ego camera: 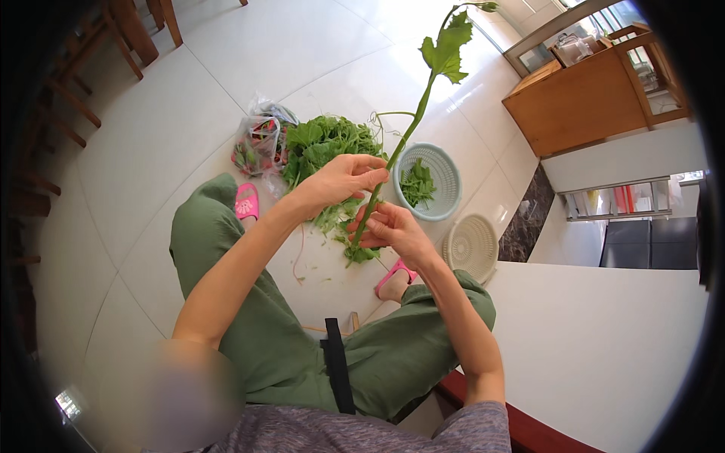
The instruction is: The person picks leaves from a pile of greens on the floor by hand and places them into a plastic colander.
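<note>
A long green vine stem (416,122) with a lobed leaf and curling tendrils slants up to the right, held in front of me. My left hand (351,178) pinches it around the middle between thumb and fingers. Lower down, my right hand (393,229) grips the stem near its bottom end. Beyond my hands a heap of leafy greens (323,141) lies on the tiled floor. A pale blue plastic colander (453,187) to its right holds cut green pieces (418,182). Leaf scraps (362,253) lie below my hands.
A clear plastic bag (263,139) with red and green produce stands left of the heap. An empty beige plastic basket (471,246) sits near my right knee. Wooden chairs (133,31) are at upper left, a wooden cabinet (578,102) at upper right, and a white surface (595,340) at right.
</note>
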`<state>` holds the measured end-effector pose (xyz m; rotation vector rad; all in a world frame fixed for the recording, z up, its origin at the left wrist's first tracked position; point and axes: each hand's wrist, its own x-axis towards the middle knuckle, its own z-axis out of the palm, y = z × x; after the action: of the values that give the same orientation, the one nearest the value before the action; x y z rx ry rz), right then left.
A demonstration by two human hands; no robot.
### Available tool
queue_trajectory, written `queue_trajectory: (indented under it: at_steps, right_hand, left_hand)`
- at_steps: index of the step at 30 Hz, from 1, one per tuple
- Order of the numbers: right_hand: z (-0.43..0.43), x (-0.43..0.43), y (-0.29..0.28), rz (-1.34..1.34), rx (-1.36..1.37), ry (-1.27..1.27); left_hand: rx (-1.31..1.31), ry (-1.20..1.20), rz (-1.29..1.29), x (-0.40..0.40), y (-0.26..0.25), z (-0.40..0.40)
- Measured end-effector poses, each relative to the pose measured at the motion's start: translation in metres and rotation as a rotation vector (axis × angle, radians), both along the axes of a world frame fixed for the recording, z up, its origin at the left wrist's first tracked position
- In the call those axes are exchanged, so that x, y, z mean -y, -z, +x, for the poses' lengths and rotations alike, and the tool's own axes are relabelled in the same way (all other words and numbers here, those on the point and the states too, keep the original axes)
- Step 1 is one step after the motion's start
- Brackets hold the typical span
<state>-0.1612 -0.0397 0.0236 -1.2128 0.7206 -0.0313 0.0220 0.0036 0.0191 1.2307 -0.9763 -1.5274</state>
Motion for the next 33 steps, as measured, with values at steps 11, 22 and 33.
queue_trajectory:
  at_steps: [11, 22, 33]
  right_hand:
    - [-0.002, 0.006, 0.016, -0.378, -0.128, -0.181]
    - [-0.01, 0.054, -0.018, -0.458, -0.005, 0.578]
    - [-0.003, 0.031, -0.013, -0.289, 0.089, 0.637]
  left_hand:
    - [-0.282, -0.213, -0.011, 0.003, 0.002, -0.001]
    - [0.0, -0.108, -0.001, -0.003, 0.03, -0.032]
    - [-0.374, -0.416, 0.011, 0.005, 0.032, -0.035]
